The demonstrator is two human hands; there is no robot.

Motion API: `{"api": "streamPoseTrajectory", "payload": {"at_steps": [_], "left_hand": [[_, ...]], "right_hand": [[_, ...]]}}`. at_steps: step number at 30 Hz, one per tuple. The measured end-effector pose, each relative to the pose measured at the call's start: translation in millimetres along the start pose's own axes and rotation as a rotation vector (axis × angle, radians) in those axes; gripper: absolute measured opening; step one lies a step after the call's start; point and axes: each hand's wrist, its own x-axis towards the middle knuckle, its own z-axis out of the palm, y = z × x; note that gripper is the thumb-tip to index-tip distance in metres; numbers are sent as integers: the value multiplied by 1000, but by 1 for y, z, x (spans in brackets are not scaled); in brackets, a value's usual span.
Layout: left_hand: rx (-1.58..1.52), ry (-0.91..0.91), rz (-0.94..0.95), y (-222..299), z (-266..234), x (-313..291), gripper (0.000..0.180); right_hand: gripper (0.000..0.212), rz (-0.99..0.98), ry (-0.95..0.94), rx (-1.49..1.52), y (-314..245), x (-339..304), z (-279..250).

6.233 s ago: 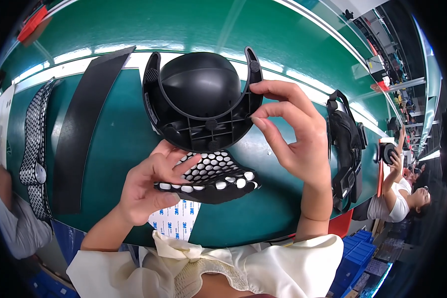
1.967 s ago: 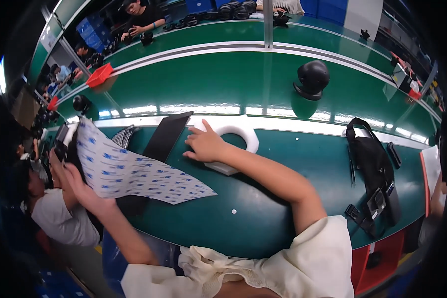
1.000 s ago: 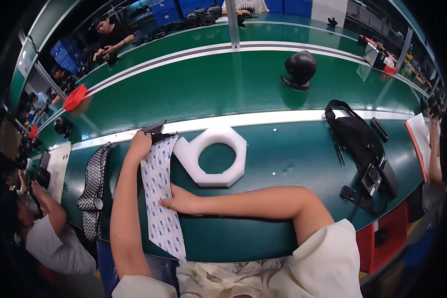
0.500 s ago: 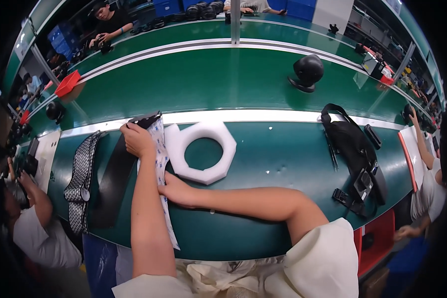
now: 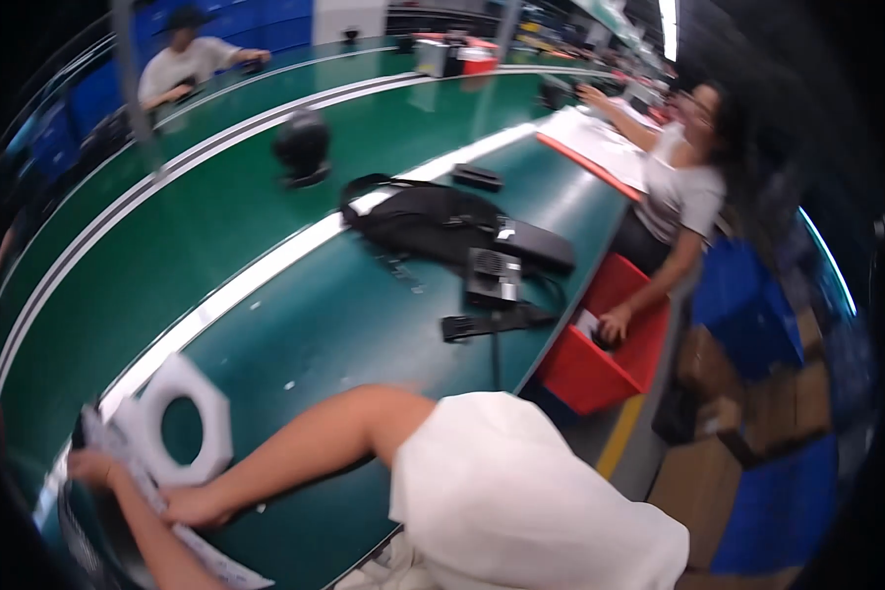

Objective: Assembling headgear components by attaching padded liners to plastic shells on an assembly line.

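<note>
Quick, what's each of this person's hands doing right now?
Left hand: at the white sheet's far end; too blurred to tell whether its grip is closed.
Right hand: at the sheet's edge; open or closed can't be told.

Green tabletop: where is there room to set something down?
Tabletop between the white foam ring and black bag, beyond the right forearm, is bare except small specks. Crowded: around the left hand, right hand and whitish strip; around black devices.

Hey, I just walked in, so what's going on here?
A person's left hand is at the far end of a pale strip, the right hand at its edge; blur hides the grip. A white ring lies beside it. Farther right are a black bag and a co-worker's hand in a red bin.
</note>
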Motion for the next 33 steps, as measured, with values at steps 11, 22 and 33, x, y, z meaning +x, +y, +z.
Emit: {"api": "streamPoseTrajectory", "payload": {"at_steps": [11,22,33], "left_hand": [[-49,-95,-80,50,-19,-24,48],[223,-176,448,87,-59,-45,25],[455,-450,330,85,-60,-33,32]], "right_hand": [[34,-155,-80,-95,-12,-20,-3],[24,-227,-73,-12,-19,-27,8],[29,-320,-215,-164,-15,-13,-1]]}}
